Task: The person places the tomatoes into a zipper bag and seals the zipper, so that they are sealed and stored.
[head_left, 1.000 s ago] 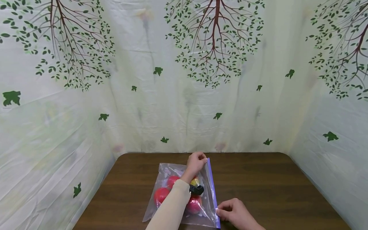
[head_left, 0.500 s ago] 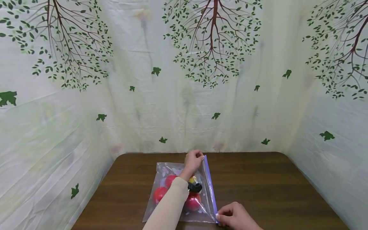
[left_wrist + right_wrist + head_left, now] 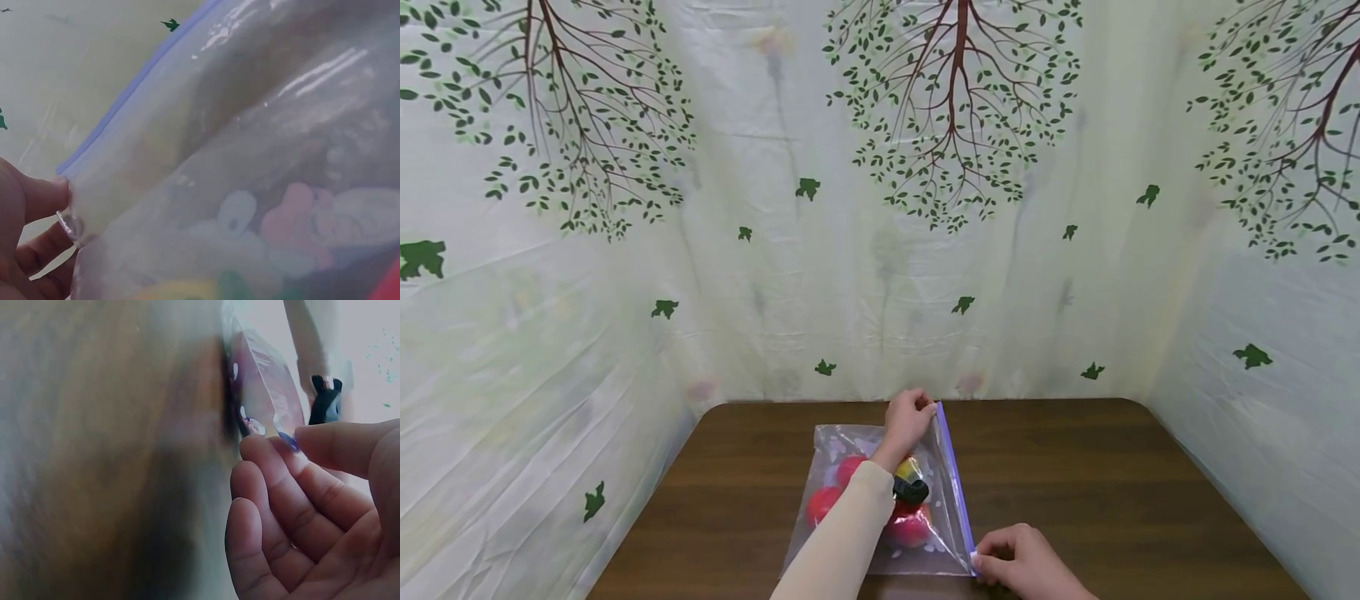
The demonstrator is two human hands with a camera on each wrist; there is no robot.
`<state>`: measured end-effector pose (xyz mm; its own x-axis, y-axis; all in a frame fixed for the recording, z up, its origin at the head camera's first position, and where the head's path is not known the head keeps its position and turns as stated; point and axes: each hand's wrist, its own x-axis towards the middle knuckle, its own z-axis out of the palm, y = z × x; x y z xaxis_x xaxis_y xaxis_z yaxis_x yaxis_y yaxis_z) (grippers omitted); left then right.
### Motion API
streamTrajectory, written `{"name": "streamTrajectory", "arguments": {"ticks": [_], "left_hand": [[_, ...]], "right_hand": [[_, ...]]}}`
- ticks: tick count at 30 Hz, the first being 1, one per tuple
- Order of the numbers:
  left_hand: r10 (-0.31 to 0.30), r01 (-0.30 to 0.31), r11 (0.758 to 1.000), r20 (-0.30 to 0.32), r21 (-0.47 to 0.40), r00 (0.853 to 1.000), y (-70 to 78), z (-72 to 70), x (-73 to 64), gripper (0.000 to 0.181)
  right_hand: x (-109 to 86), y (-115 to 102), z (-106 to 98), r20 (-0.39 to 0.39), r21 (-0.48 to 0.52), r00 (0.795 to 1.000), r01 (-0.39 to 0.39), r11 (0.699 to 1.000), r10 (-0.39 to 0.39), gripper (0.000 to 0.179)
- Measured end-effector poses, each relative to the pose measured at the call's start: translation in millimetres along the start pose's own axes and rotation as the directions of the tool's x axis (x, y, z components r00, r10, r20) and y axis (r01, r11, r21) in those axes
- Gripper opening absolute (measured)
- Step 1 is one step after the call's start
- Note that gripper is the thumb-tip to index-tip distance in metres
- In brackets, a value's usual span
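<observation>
A clear zip bag [image 3: 842, 437] lies on the brown table, its purple zip strip [image 3: 953, 475] along the right side. Inside show red round fruits [image 3: 825, 504] and a yellow piece [image 3: 908, 468], partly hidden by the left forearm. My left hand [image 3: 910, 421] reaches across the bag and pinches the far end of the strip; in the left wrist view the thumb [image 3: 47, 197] presses at the strip's end. At the near corner, my right hand [image 3: 1018, 558] pinches the strip between thumb and forefinger, its other fingers [image 3: 269, 512] loosely bent. A small white bit shows at those fingertips.
The wooden table [image 3: 1097, 483] extends to both sides of the bag. Behind and beside it hang pale cloth walls [image 3: 880, 333] printed with trees and leaves. A black wrist strap [image 3: 912, 490] sits on the left wrist, over the bag.
The bag's near corner has shifted slightly away from me, with my right hand still pinching there. My left hand stays at the far end of the strip. The head view has shifted a little.
</observation>
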<state>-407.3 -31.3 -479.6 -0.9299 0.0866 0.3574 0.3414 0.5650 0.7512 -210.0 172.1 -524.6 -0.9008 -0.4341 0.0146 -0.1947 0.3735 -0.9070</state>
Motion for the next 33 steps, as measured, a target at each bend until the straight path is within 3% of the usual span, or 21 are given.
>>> {"name": "streamTrajectory", "arguments": {"ticks": [4,9,17,26,33], "left_hand": [[0.041,-0.043,0.999,0.043,0.029,0.998,4.5,-2.4,0.2,0.003],[0.099,-0.107,0.991,0.108,0.074,0.989,11.1,-5.1,-5.9,0.017],[0.199,-0.214,0.97,0.129,0.112,0.971,33.0,-15.1,-23.4,0.029],[0.338,-0.337,0.917,0.035,0.212,0.941,58.5,-50.1,-58.9,0.03],[0.405,-0.37,0.883,-0.069,0.29,0.912,56.8,-83.0,-88.0,0.029]], "right_hand": [[-2.2,-0.1,-9.4,-0.023,-0.012,0.999,0.038,0.999,-0.039,0.014],[-6.4,2.2,-18.0,-0.058,-0.051,0.993,0.098,0.994,-0.1,0.011],[-6.4,5.3,-19.1,-0.041,-0.057,0.996,0.072,0.996,-0.074,0.012],[-6.0,5.6,-25.3,-0.009,-0.156,1.0,0.021,0.988,-0.023,0.016],[-7.4,-4.1,-41.2,-0.146,-0.308,0.989,-0.012,0.951,-0.035,0.012]]}}
